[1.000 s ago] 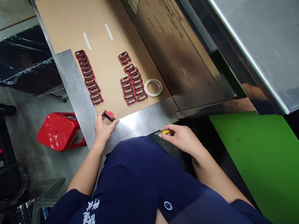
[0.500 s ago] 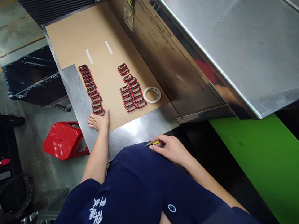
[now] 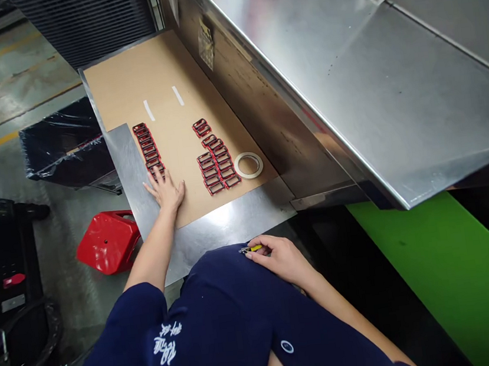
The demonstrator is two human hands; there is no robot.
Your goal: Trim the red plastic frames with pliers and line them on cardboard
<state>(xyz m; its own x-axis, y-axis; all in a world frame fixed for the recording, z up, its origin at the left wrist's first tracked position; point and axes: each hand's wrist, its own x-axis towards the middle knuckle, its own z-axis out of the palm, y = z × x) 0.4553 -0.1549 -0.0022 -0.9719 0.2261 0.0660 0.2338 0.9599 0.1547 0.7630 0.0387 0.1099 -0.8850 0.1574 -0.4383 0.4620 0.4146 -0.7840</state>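
Observation:
With fingers spread, my left hand rests on the near end of a column of black-and-red rectangular frames, hiding the lowest ones. These small frames lie close together on a brown cardboard sheet. At my waist, my right hand is closed on a small tool with a yellow handle and metal tip; its exact kind is unclear. Another group of black-and-red frames lies further right in two uneven columns. Beside that group is a roll of pale tape.
Two white tape strips are stuck on the cardboard. A metal table lies beneath it, and a tall steel machine borders the right side. A red stool and a plastic-wrapped black box stand left.
My left hand has gone from the column's near end further up over the frames, its fingers spreading. My right hand still holds the tool. The view has shifted slightly.

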